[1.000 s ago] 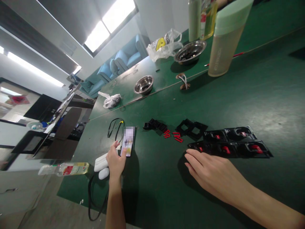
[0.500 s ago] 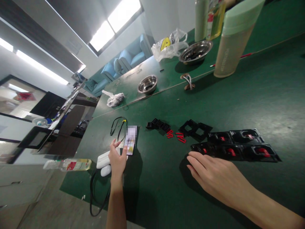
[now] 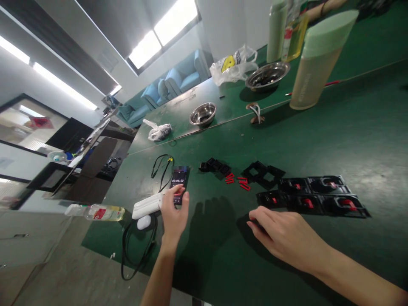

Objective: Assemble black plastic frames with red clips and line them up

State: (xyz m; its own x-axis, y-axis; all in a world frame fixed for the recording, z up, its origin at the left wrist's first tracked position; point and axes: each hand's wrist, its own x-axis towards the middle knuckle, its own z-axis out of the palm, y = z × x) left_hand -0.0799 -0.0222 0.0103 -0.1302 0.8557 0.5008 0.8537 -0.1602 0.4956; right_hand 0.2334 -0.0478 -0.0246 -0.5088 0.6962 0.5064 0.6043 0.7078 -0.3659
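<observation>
Moved since the earlier frame: left hand (image 3: 174,214), from over the end of a white box (image 3: 147,206) to the lower part of the phone (image 3: 179,175). Changed too: phone screen, from light to dark, with a row of timer-like digits. Phone flat on the table (image 3: 223,146), partly covered. Left fingers spread apart, clamped on nothing visible; cannot tell whether a fingertip meets the glass or whether a count is running. Close by: white rounded case (image 3: 144,222) and cord with a yellow tag (image 3: 170,160).

Right hand (image 3: 283,233) low over the table, fingers curled, near the black holders (image 3: 315,196); cannot tell whether anything is underneath.

Done, as far as shown: five black holders in two rows, each bearing a red piece. Lying loose: square black frames (image 3: 261,172), small black parts (image 3: 214,165) and red clips (image 3: 245,186). Judged part-way, with loose parts remaining; cannot tell the full count required.

Farther out: small steel bowl (image 3: 207,123), large steel bowl (image 3: 270,88) and green-topped bottle (image 3: 310,80).
</observation>
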